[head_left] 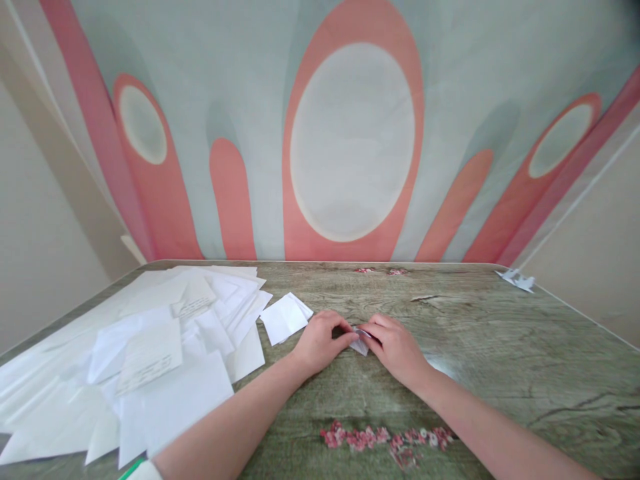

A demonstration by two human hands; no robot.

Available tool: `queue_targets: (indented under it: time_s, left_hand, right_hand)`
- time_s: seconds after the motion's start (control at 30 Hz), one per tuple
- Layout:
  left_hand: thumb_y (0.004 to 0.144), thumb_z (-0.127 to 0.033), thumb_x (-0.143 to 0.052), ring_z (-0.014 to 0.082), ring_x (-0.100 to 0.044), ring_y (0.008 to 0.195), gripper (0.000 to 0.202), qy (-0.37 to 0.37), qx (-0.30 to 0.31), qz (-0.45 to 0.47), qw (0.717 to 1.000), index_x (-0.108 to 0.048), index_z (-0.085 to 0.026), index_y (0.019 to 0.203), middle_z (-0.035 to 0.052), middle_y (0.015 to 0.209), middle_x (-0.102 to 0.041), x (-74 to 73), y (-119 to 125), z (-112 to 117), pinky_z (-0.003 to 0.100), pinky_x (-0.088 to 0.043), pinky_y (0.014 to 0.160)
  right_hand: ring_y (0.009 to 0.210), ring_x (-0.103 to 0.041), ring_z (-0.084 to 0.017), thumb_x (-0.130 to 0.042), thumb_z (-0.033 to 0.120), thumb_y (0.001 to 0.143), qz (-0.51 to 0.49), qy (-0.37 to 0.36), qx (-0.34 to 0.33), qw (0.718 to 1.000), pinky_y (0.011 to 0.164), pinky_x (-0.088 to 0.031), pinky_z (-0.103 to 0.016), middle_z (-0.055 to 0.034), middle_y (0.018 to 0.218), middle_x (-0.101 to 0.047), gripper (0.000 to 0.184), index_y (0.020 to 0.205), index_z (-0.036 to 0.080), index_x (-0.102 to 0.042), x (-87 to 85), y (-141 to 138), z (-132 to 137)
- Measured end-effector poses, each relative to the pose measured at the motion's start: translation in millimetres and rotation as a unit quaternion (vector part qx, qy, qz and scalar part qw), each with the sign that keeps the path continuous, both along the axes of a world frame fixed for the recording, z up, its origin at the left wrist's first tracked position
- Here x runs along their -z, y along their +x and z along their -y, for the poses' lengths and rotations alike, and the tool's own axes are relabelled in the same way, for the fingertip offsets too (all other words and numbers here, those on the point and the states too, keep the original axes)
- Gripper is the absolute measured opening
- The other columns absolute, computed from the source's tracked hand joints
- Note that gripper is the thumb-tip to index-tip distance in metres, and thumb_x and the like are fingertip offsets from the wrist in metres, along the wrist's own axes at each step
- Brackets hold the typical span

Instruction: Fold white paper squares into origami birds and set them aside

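Note:
A small folded piece of white paper (359,345) is held between both hands, just above the wooden tabletop. My left hand (320,341) pinches its left side between thumb and fingers. On the other side, my right hand (395,347) grips the paper with its fingers closed. Parts of the paper are hidden behind the fingers, so its full shape cannot be made out. Close to my left hand lies a small stack of square white paper sheets (284,319).
Loose white paper sheets (175,400) cover the table's left side in an overlapping pile, some with writing. Folded white paper pieces (517,280) lie at the far right corner. The wooden table (500,347) has printed pink flowers and meets a patterned backdrop (270,220).

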State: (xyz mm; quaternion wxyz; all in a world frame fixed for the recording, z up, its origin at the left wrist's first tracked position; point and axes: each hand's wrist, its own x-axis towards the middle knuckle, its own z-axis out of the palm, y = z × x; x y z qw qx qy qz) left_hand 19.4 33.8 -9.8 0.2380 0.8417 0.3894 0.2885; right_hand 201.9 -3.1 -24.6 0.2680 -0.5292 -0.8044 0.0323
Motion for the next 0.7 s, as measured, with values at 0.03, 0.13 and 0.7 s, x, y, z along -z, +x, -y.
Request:
queue_targets:
  time_s: [0.03, 0.13, 0.7]
  left_hand:
    - [0.075, -0.032, -0.062, 0.0167, -0.057, 0.079, 0.014, -0.005, -0.009, 0.004, 1.0, -0.065, -0.019, 0.077, 0.0015, 0.078, -0.065, -0.1, 0, 0, 0.028, -0.042, 0.076]
    - [0.073, -0.031, -0.063, 0.0163, -0.058, 0.08, 0.016, -0.023, -0.011, 0.019, 1.0, -0.065, -0.018, 0.082, 0.0017, 0.081, -0.066, 0.1, -1, -1, 0.027, -0.043, 0.076]
    - [0.077, -0.029, -0.06, 0.0143, -0.061, 0.078, 0.016, -0.1, 0.077, 0.049, 0.991, -0.07, -0.022, 0.087, 0.0, 0.082, -0.069, -0.7, -9, -9, 0.024, -0.045, 0.076]
  right_hand:
    - [0.074, -0.054, -0.015, -0.051, 0.024, 0.086, -0.016, -0.009, -0.008, 1.0, 0.067, -0.04, -0.026, -0.0019, 0.076, -0.057, 0.017, 0.092, 0.023, -0.067, 0.0, 1, -1]
    - [0.074, -0.055, -0.015, -0.051, 0.025, 0.086, -0.061, -0.04, -0.029, 0.997, 0.067, -0.041, -0.025, -0.0016, 0.076, -0.057, 0.019, 0.095, 0.024, -0.068, -0.5, 4, -3]
    - [0.07, -0.054, -0.014, -0.053, 0.029, 0.086, -0.066, -0.066, -0.02, 0.995, 0.066, -0.04, -0.025, -0.0008, 0.073, -0.057, 0.02, 0.096, 0.028, -0.069, 1.2, 8, -4]
